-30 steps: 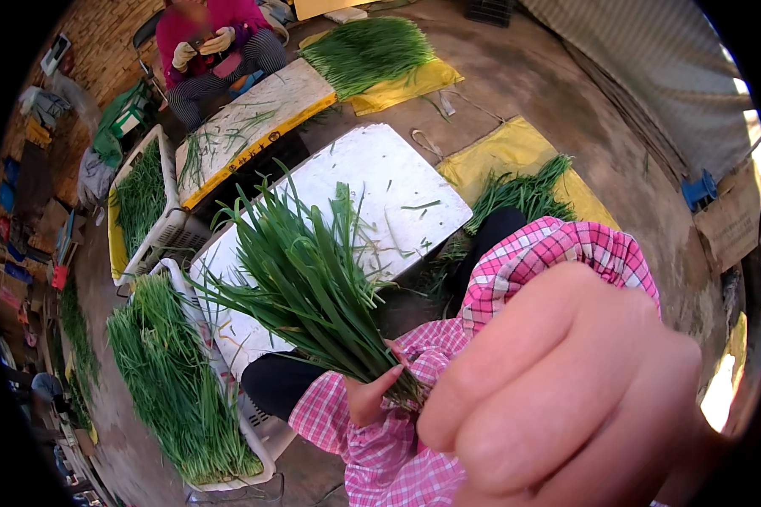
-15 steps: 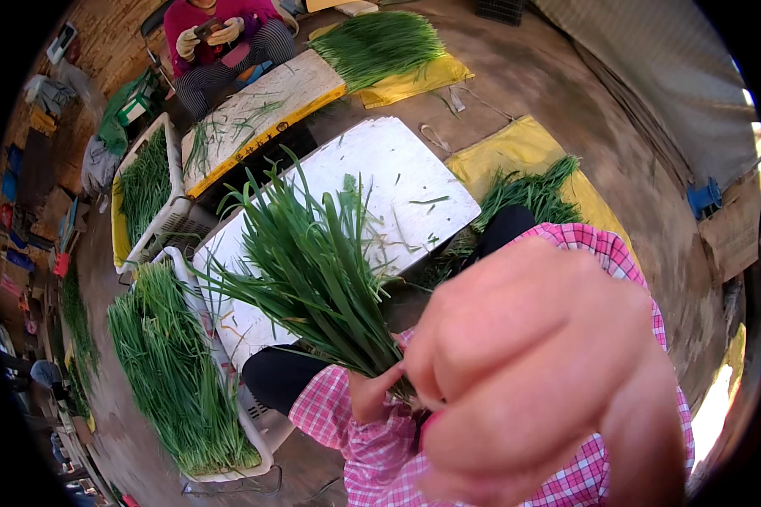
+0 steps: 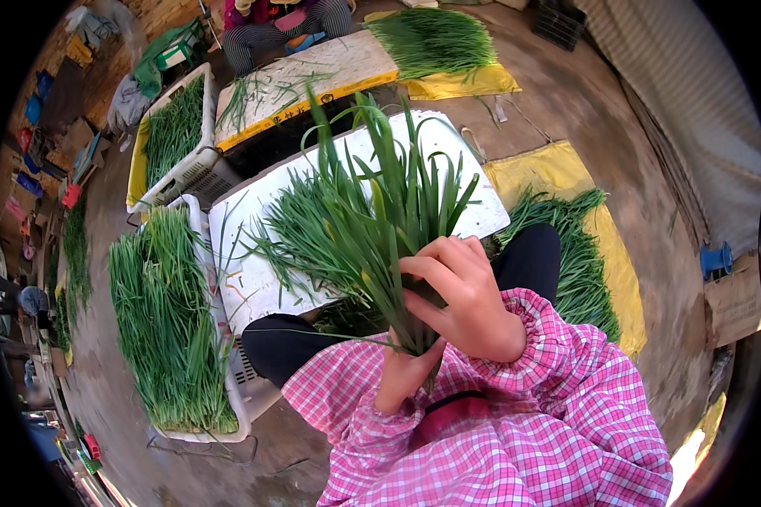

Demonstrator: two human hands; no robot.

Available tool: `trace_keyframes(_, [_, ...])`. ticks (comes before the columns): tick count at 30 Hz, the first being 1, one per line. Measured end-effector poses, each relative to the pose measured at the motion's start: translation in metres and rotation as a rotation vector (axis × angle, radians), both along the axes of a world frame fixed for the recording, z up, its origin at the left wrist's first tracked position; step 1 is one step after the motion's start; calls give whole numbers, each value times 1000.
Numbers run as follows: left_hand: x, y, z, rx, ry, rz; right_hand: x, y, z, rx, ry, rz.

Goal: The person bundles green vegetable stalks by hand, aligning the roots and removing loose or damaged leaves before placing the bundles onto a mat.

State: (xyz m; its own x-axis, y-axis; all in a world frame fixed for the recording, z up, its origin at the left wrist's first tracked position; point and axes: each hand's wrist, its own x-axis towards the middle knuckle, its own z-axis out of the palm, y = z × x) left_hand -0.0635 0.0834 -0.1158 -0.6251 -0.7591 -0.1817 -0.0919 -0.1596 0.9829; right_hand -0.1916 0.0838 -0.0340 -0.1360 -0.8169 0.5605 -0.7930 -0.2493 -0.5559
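A bunch of long green garlic chives [image 3: 372, 228] fans up over my lap, its leaf tips spreading away from me. Low on its stems, my left hand [image 3: 404, 376] is closed round them. My right hand [image 3: 465, 304] bends its fingers against the right side of the bunch, a little higher, with thumb and forefinger closed on the leaves. Just beyond my knees lies a white board [image 3: 238, 296], partly hidden by the leaves. More chives [image 3: 566, 245] rest on a yellow sheet [image 3: 541, 169] to my right.
Left of me a white crate [image 3: 241, 406] is heaped with chives, and another crate [image 3: 201, 165] stands behind it. Across the board is a yellow-edged white slab [image 3: 338, 68]. A seated person [image 3: 266, 42] is beyond it. Chives [image 3: 435, 42] lie on yellow sheeting at the back.
My right hand has dropped from close before the camera onto the bunch. The view has shifted, and the other person's phone is now out of sight.
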Motion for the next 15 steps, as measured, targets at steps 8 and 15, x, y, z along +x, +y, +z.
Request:
trace_keyframes(8, [-11,4,-5,40,172,63,-8,7,-3,105,5,5])
trace_keyframes(15, [-12,-7,-9,-151,99,109,-13,11,-8,51,-298,50])
